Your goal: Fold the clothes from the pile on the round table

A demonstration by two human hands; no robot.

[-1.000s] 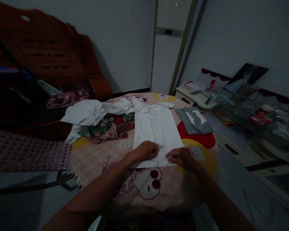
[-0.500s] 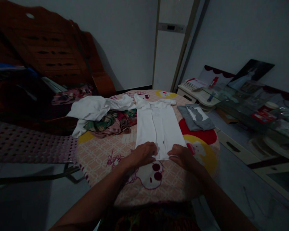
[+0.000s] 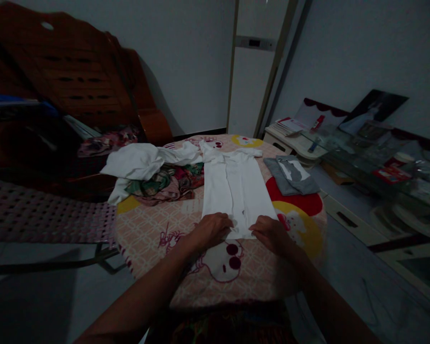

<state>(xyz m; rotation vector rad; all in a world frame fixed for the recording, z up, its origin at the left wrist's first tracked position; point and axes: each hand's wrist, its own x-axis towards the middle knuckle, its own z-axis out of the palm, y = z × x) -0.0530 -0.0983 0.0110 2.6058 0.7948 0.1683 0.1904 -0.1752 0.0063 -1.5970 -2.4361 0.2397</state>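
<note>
A white shirt (image 3: 220, 184) lies on the round table with both sides folded inward, its short sleeves at the far end. My left hand (image 3: 215, 228) has its fingers closed on the near hem, left of the middle. On the right part of the same hem, my right hand (image 3: 270, 231) pinches the cloth between thumb and fingers. Between the two hands the hem lies flat on the patterned tablecloth (image 3: 146, 229). The fingertips of both hands are partly hidden in the fabric.
To the left lie a crumpled white garment (image 3: 132, 161) and patterned cloths (image 3: 172, 186). A folded grey garment (image 3: 294, 181) rests at the table's right. Beyond stand a wooden chair (image 3: 79, 76), a woven chair (image 3: 50, 210) and a glass-topped cabinet (image 3: 361, 162) with clutter.
Almost nothing differs. Both hands keep their hold at the hem, with only slight shifts of the fingers, and the shirt stays in place.
</note>
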